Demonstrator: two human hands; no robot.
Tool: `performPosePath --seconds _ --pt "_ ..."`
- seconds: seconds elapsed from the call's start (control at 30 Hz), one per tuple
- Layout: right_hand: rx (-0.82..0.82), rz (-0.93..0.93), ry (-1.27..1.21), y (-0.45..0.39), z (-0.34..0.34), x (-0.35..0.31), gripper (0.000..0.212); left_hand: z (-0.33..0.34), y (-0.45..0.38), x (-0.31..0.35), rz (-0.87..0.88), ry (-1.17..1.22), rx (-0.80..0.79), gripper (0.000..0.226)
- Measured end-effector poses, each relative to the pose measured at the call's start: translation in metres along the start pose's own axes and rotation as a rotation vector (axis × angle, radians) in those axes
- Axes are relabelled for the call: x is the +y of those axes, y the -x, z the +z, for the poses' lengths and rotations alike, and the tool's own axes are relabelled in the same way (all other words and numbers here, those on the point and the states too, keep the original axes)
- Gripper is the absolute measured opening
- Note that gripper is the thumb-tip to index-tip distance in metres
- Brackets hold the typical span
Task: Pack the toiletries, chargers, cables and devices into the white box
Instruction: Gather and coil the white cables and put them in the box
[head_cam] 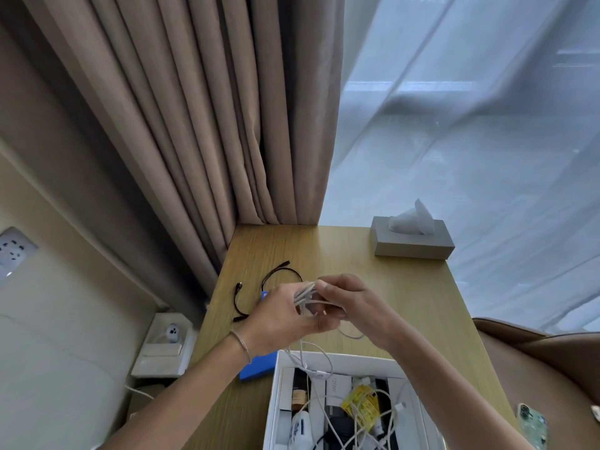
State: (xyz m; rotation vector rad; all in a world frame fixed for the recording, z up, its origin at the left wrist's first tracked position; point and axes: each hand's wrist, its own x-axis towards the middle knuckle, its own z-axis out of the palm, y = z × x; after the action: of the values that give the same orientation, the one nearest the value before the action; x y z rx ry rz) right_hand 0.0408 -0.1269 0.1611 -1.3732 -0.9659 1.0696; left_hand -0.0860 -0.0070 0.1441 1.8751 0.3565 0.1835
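Soft window daylight, wide-angle bending, slight blur

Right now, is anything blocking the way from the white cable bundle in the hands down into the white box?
Nothing visible blocks it. Both hands hold the white cable above the desk; the white box lies open just below, already crowded with items and loose cable.

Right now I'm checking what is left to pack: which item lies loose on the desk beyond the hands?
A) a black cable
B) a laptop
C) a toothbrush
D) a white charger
A: a black cable lies curled on the desk beyond both hands, outside the box.
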Motion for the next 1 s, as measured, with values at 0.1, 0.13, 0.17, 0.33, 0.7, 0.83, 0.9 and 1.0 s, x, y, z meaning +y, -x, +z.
performPosePath --seconds 0.1,0.13,0.17,0.33,0.7,0.83,0.9,1.0 --pt "0.13 -0.112 -0.029 0.002 0.013 0.007 0.03 0.002 0.006 -0.003 0.047 0.143 0.083 0.014" --pt "0.156 -0.154 -0.016 0.003 0.016 0.01 0.027 0.002 0.008 -0.005 0.037 0.18 0.122 0.017" --pt "0.179 -0.19 0.002 0.005 0.018 0.013 0.022 0.001 0.011 -0.009 0.01 0.222 0.168 0.022" --pt "0.221 -0.144 0.005 0.018 0.022 0.033 0.024 0.002 0.021 -0.021 -0.165 0.473 0.276 0.041" --pt "0.204 0.274 -0.035 0.068 0.043 0.101 0.026 0.053 0.038 -0.044 -0.4 0.757 0.392 0.05" --pt "0.141 0.353 -0.241 0.079 0.05 0.108 0.028 0.075 0.037 -0.056 -0.471 0.822 0.488 0.051" --pt "0.122 0.37 -0.335 0.082 0.05 0.113 0.036 0.082 0.036 -0.062 -0.46 0.832 0.517 0.055" --pt "0.148 0.43 -0.379 0.086 0.047 0.124 0.051 0.087 0.039 -0.073 -0.439 0.636 0.511 0.055"
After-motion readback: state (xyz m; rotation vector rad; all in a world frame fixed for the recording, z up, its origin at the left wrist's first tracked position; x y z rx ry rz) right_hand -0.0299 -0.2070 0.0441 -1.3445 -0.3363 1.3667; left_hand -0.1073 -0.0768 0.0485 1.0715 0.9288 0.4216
